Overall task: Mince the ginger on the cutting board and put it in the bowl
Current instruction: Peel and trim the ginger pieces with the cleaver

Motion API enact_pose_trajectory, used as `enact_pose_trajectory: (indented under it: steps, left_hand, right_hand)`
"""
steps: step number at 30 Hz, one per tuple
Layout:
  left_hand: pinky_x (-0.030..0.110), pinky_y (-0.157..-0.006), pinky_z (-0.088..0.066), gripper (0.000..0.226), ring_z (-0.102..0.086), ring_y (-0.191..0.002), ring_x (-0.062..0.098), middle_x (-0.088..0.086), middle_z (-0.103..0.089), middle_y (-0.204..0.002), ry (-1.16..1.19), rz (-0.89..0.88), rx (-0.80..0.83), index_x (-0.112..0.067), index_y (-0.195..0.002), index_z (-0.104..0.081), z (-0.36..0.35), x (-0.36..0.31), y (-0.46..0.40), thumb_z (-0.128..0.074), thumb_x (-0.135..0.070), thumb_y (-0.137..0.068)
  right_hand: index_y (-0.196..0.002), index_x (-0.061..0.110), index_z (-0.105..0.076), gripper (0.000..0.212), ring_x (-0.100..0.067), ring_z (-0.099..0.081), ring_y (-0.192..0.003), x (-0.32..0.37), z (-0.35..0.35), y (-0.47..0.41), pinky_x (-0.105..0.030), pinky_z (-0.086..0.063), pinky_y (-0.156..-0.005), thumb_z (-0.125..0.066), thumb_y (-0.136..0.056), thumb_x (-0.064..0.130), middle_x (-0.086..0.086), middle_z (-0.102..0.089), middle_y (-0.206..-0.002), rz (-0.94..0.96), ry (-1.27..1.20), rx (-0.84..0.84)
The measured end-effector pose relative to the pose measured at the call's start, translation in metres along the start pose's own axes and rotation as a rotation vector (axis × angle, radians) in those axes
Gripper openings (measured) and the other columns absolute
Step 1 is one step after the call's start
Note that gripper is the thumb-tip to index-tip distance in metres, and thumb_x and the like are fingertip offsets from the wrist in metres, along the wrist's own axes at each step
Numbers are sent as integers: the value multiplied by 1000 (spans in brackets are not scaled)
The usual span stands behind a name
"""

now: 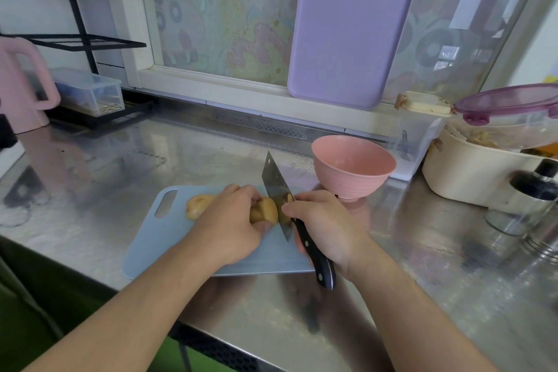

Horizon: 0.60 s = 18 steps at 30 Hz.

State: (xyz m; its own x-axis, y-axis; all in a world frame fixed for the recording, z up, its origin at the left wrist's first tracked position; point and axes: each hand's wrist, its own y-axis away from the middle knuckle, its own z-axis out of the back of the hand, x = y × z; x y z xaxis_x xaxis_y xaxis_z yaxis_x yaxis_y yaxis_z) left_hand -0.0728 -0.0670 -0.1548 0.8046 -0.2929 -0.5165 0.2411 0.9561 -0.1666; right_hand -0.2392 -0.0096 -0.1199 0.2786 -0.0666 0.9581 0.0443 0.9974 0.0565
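Both hands are working over the pale blue cutting board, which is lying on the steel counter with its near edge close to the counter's front edge. Left hand is pressing down on the ginger, fingers curled over the root, whose left end is sticking out toward the board's handle slot. Right hand is gripping the black handle of the cleaver, fingers wrapped closed; blade is standing upright against the ginger's right end. Pink bowl is sitting just beyond the board's right far corner. Open counter is lying left of the board.
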Motion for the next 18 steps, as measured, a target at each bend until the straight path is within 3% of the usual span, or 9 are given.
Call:
enact_pose_trajectory:
  steps: [3,7,9,12,18]
  left_hand:
    - [27,-96,-47,68,-56,-114,13,-13,-45,-143,27,-59,17,-30,-151,-45,-1,3,0,-74,-44,-91]
    - [32,-109,-43,67,-51,-129,15,-15,-47,-147,-1,-115,22,-31,-151,-47,-3,0,-2,-71,-51,-91]
    - [30,-109,-40,60,-49,-131,15,-14,-52,-144,-34,-136,11,-32,-147,-51,-5,-1,-3,-70,-49,-93]
    - [30,-106,-41,53,-50,-128,15,-14,-54,-139,-5,-118,34,-33,-142,-55,-2,-3,-7,-72,-42,-93]
    - [22,-97,-38,68,-52,-124,12,-13,-50,-144,-27,-42,90,-32,-152,-46,10,0,-7,-76,-39,-91]
  right_hand:
    - [-55,21,-58,26,-24,-44,-45,0,-4,-2,-42,-32,-58,-60,-81,22,-12,-49,-49,-58,-34,40]
    - [-66,13,-59,19,-23,-40,-41,-2,-1,-4,-33,-26,-53,-58,-72,31,-13,-49,-49,-154,-78,79]
    - [-71,9,-60,18,-22,-40,-36,-4,1,-3,-31,-24,-51,-57,-75,26,-11,-49,-47,-156,-103,80]
    - [-61,12,-55,23,-22,-40,-34,-5,4,-4,-31,-26,-51,-56,-83,12,-13,-46,-46,-100,-123,9]
    - [-45,21,-54,41,-23,-45,-42,-2,8,-5,-29,-35,-52,-57,-84,7,-8,-47,-48,-89,-100,-40]
